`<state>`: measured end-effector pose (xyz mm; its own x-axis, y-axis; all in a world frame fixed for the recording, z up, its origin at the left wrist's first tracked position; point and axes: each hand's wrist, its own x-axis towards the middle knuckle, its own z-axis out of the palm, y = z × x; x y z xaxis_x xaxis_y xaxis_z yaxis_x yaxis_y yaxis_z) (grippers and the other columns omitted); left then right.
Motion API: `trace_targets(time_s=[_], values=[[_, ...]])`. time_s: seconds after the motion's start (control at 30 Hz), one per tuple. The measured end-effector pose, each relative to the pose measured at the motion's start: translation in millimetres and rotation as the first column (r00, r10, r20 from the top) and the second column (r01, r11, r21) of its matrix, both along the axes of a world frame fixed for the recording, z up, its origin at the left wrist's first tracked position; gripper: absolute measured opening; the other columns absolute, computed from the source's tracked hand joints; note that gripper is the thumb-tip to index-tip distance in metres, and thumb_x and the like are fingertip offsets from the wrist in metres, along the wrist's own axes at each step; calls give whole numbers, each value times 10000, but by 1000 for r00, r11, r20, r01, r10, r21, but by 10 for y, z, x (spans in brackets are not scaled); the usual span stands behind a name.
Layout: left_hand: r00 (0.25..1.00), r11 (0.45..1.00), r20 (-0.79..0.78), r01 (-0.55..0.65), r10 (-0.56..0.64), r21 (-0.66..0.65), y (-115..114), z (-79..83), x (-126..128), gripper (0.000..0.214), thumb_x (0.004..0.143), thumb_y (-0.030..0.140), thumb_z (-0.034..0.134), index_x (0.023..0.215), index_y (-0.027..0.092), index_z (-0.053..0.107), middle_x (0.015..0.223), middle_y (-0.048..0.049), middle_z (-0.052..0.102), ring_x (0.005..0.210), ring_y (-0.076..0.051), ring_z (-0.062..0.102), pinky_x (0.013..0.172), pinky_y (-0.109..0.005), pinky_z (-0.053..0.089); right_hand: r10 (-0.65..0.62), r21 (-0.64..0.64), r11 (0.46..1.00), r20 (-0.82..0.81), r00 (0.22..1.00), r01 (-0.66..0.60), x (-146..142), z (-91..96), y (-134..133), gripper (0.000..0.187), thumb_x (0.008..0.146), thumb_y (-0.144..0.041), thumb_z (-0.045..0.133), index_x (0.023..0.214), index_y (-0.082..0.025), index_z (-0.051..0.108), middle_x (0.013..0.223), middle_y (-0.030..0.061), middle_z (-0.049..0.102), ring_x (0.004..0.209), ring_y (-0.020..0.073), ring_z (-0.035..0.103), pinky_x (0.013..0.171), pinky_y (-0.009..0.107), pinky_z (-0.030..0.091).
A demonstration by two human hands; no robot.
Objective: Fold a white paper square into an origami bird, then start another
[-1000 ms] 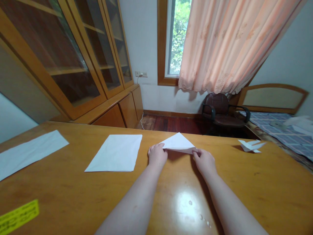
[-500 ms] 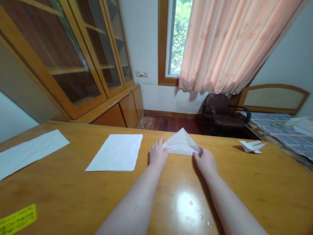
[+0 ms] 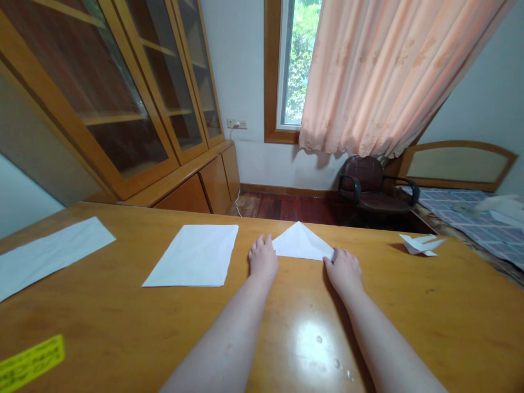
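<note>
White paper folded into a flat triangle [image 3: 301, 244] lies on the far middle of the table [image 3: 123, 322], its point facing away from the person and its long edge towards them. The left hand [image 3: 262, 257] rests palm down at the triangle's left corner, fingers stretched and close together with their tips touching the paper, gripping nothing. The right hand [image 3: 344, 268] sits at the right corner with its knuckles towards the camera. Its fingertips are hidden behind the hand, so I cannot tell whether it pinches the paper or only presses on it.

At the bottom left, a yellow label [image 3: 30, 363] is cut off by the frame, and its dark print is too small to read. A long white strip [image 3: 49, 254] on the left also runs out of frame. A plain sheet [image 3: 194, 255] lies just left of the left hand, apart from the triangle. A small folded paper figure [image 3: 421, 244] sits well to the right, its shape hard to make out.

The table is glossy orange-brown wood with a bright glare between the forearms. Beyond it stand a glass-fronted wooden cabinet [image 3: 123, 98], a window [image 3: 297, 60] half covered by a peach curtain [image 3: 388, 71], a dark armchair [image 3: 370, 188] and a bed [image 3: 470, 218] with a checked cover.
</note>
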<state>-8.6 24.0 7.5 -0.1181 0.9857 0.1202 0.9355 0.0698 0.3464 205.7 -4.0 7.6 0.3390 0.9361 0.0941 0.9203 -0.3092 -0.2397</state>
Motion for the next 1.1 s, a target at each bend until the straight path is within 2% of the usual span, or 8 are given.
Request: trace_targets(time_s=[0.1, 0.2, 0.27, 0.33, 0.43, 0.63, 0.9, 1.1], values=[[1000, 1000, 13, 26, -26, 9, 8, -6, 1, 493, 824, 137, 465, 1311, 209, 437, 1440, -119, 353, 1286, -275, 368, 1031, -418, 333, 1, -7, 1000, 15, 1000, -1, -1, -15, 5, 452, 856, -339, 447, 1229, -96, 522, 1242, 158, 547, 1129, 316, 469, 944, 388, 338], [974, 977, 80, 208, -211, 49, -2, 7, 19, 448, 825, 159, 469, 1270, 205, 490, 1395, -90, 434, 1297, -236, 367, 1100, -408, 257, 11, -7, 1000, 24, 1000, -11, -5, -6, 4, 425, 855, -338, 446, 1196, -107, 548, 1231, 155, 554, 1117, 316, 476, 937, 390, 344], [909, 918, 135, 388, -395, 79, -23, 12, 39, 429, 836, 203, 469, 1263, 194, 505, 1376, -73, 465, 1301, -200, 369, 1131, -373, 214, 12, -13, 1000, 26, 1000, -12, -8, 4, 3, 408, 851, -348, 451, 1163, -113, 568, 1220, 157, 558, 1100, 316, 485, 922, 395, 354], [812, 828, 162, 554, -561, 86, -49, 5, 57, 453, 845, 245, 471, 1295, 202, 482, 1404, -55, 438, 1321, -179, 344, 1146, -359, 183, 13, -13, 1000, 25, 1000, -12, -10, 8, 2, 405, 847, -354, 453, 1148, -113, 576, 1210, 158, 561, 1091, 314, 489, 913, 396, 361], [714, 726, 165, 687, -681, 22, -76, -21, 66, 490, 844, 318, 492, 1324, 226, 458, 1446, -47, 380, 1353, -201, 293, 1151, -397, 151, 14, 0, 1000, 22, 1000, -14, -12, 4, 5, 425, 843, -366, 456, 1161, -107, 569, 1203, 156, 565, 1094, 310, 485, 919, 393, 359], [723, 721, 122, 690, -680, -64, -78, -27, 55, 499, 859, 373, 466, 1333, 221, 451, 1463, -64, 349, 1367, -219, 264, 1147, -415, 141, 9, 9, 1000, 19, 1000, -9, -14, -7, 6, 438, 843, -376, 467, 1180, -111, 561, 1213, 145, 565, 1106, 308, 480, 934, 387, 351], [808, 800, 30, 587, -588, -124, -80, -25, 45, 572, 869, 467, 414, 1392, 244, 354, 1496, -55, 280, 1390, -244, 195, 1136, -478, 113, -5, 15, 1000, -2, 1000, 5, 5, -20, -8, 327, 861, -241, 429, 1121, -143, 602, 1202, 123, 582, 1102, 287, 493, 924, 369, 362], [813, 803, 10, 578, -583, -144, -74, -42, 49, 576, 869, 480, 402, 1398, 259, 337, 1504, -46, 262, 1395, -243, 174, 1135, -478, 103, 0, 133, 991, -26, 1000, 3, -13, -39, 27, 542, 840, -293, 484, 1336, -84, 425, 1353, 158, 472, 1240, 286, 407, 1031, 391, 285]])
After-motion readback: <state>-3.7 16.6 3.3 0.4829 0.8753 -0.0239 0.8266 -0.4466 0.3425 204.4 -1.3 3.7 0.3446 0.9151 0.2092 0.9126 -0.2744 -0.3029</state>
